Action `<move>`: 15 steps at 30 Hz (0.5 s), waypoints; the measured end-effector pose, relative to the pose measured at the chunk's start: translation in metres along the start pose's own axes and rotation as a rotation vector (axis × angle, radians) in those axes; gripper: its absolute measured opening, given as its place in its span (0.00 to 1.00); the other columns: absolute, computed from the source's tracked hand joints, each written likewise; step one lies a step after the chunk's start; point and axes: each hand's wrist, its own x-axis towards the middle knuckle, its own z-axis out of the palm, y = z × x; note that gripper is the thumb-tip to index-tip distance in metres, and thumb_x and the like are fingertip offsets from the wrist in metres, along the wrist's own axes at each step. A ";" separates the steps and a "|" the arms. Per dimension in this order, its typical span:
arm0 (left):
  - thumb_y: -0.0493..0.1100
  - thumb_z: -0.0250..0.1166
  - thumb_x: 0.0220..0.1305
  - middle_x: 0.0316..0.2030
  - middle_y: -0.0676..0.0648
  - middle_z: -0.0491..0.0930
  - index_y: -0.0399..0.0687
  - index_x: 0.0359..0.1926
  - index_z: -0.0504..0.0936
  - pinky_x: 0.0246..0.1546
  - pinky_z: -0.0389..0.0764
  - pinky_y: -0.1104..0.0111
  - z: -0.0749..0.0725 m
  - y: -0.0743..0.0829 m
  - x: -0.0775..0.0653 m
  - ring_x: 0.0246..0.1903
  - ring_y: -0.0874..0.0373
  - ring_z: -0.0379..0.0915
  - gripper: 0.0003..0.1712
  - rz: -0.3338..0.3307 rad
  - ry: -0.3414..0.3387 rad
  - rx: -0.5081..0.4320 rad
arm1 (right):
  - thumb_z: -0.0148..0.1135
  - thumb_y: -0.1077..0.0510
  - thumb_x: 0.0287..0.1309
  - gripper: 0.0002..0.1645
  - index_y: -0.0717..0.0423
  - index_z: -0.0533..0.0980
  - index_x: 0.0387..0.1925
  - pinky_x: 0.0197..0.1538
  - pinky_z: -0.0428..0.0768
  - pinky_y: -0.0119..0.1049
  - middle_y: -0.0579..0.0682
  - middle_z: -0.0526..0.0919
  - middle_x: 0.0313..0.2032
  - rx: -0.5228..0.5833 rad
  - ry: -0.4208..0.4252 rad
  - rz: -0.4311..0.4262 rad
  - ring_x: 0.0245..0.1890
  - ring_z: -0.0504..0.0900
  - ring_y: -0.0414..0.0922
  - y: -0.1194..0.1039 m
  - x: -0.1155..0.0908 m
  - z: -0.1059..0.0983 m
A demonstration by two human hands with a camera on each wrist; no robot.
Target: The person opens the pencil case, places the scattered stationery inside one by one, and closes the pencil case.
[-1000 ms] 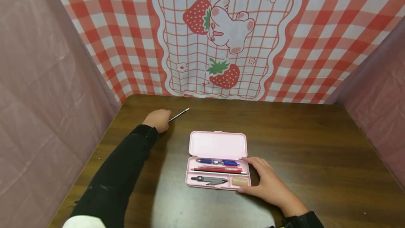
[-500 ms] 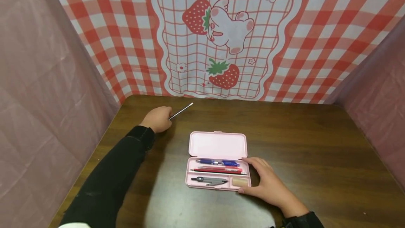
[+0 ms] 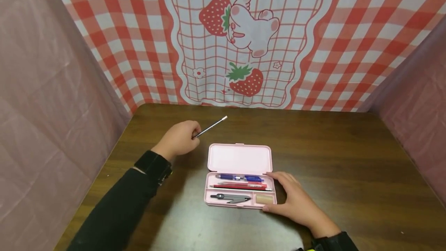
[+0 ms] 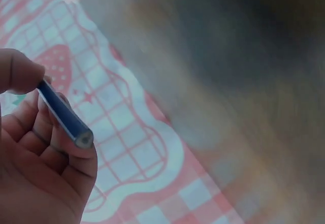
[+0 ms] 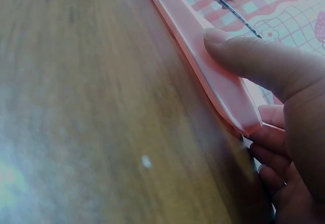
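My left hand (image 3: 180, 136) pinches a slim dark pencil (image 3: 211, 126) above the table, behind and left of the pencil case. Its pale tip points up and right; up close, the near end of the blue pencil (image 4: 68, 116) sticks out past thumb and fingers. The open pink pencil case (image 3: 239, 158) lies with its lid folded back. My right hand (image 3: 296, 204) grips its right end, thumb at the front wall and fingers at the back. Inside lie a blue pen (image 3: 240, 178), red and black pencils (image 3: 240, 186), a grey compass (image 3: 231, 198) and a tan eraser (image 3: 264, 199).
The brown wooden table (image 3: 341, 158) reaches back to a red-and-white checked cloth (image 3: 139, 42) with strawberry prints. Pink drapes (image 3: 52, 88) hang at both sides. A small white speck (image 5: 146, 161) shows on the table in the right wrist view.
My left hand has lifted the pencil and carried it to the right, closer to the case. My right hand stays in place on the pencil case.
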 end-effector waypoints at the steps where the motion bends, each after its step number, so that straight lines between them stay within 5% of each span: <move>1: 0.38 0.65 0.58 0.29 0.51 0.73 0.45 0.40 0.81 0.36 0.74 0.61 0.002 0.003 -0.004 0.31 0.55 0.71 0.08 0.007 0.004 -0.007 | 0.81 0.28 0.38 0.58 0.50 0.73 0.67 0.64 0.68 0.60 0.49 0.76 0.62 0.001 0.001 -0.001 0.63 0.71 0.52 0.000 0.000 0.000; 9: 0.37 0.65 0.59 0.31 0.51 0.72 0.48 0.39 0.78 0.35 0.72 0.61 0.002 0.024 -0.031 0.31 0.56 0.69 0.07 0.025 0.071 -0.083 | 0.80 0.27 0.38 0.57 0.47 0.73 0.68 0.64 0.68 0.61 0.49 0.76 0.63 -0.003 -0.011 0.011 0.63 0.71 0.53 0.001 0.000 -0.001; 15: 0.36 0.64 0.57 0.30 0.52 0.71 0.48 0.37 0.77 0.36 0.71 0.61 -0.005 0.036 -0.042 0.31 0.57 0.68 0.07 0.049 0.120 -0.041 | 0.80 0.27 0.39 0.57 0.48 0.73 0.68 0.64 0.67 0.61 0.48 0.76 0.63 0.001 -0.008 0.002 0.63 0.71 0.52 0.000 0.000 0.000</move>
